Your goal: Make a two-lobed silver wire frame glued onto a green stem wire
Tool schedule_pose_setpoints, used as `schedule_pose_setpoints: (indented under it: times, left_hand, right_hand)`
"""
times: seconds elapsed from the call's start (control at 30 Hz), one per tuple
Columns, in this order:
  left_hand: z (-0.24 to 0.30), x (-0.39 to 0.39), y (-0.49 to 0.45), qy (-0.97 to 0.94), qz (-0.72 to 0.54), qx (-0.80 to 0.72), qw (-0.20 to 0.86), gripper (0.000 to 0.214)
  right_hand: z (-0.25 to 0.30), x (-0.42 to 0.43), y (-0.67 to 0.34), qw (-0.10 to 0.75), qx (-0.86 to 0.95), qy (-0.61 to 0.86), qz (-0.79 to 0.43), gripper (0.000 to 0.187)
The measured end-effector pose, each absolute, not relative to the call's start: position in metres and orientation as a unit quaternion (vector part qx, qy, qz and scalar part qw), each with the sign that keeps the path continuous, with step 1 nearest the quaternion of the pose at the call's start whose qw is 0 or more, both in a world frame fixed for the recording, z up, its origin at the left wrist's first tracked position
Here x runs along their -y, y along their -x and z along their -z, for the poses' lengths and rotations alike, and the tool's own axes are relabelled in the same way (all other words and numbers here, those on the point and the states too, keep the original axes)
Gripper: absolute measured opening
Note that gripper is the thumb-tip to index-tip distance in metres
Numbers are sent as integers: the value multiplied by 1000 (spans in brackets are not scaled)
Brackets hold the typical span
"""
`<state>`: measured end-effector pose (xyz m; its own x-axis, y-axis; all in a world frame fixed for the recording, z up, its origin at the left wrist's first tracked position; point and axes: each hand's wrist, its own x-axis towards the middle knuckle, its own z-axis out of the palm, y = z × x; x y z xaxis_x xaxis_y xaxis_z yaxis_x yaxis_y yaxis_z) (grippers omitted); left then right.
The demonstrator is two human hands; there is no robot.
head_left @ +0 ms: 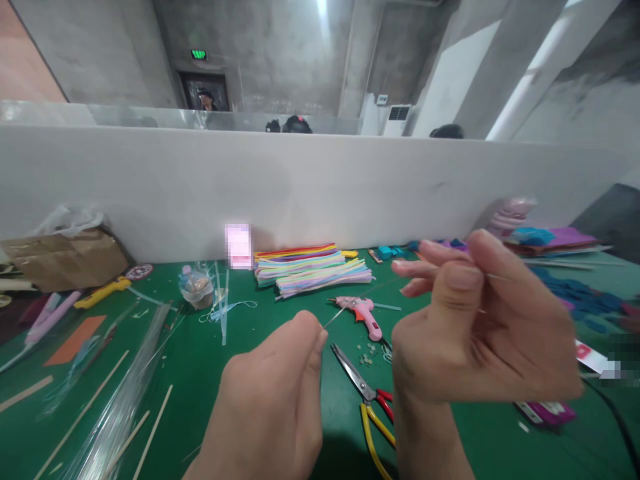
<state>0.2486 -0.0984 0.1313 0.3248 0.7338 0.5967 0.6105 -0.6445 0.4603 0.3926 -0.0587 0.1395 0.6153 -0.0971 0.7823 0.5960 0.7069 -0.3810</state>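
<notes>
A thin, clear-looking thread (334, 319) runs from my left hand up toward my right hand, faint against the green table. My left hand (275, 387) is closed in front of me, back of the hand upward, with the thread leaving it at thumb and forefinger. Higher and to the right, my right hand (480, 327) pinches the thread between thumb and forefinger, its other fingers partly curled. Below the thread lie a pink glue gun (367, 317) and scissors (356, 372) with red handles. A yellow-handled tool (370, 433) is partly hidden by my right wrist.
Bundled pastel pipe cleaners (320, 270) lie by the white partition (320, 187). On the left are clear strips (125, 393), thin wooden sticks (155, 430), a small plastic cup (196, 290) and a brown package (67, 257). Blue pieces (575, 293) spread at right.
</notes>
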Motion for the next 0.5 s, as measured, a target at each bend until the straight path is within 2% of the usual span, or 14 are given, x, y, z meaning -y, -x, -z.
schedule_pose_setpoints:
  times: [0.07,0.23,0.3,0.37,0.5]
  left_hand:
    - [-134,98,-248,-810,-400,-405,142,23]
    - [-140,97,-247,-740,-316,-359,473,19]
    - [-138,93,-249,-687,-325,-323,564,17]
    - [-135,86,-252,-642,-371,-303,599,18]
    - [-131,73,-255,-603,-422,-318,597,25]
  right_hand:
    - [-140,60,-393,833,393,327,210,20]
    - [-140,63,-396,811,460,321,169,21]
    - [-139,64,-397,797,505,303,136,25]
    - [-137,63,-398,786,542,281,100,30]
    - [-134,60,-403,748,596,284,66,37]
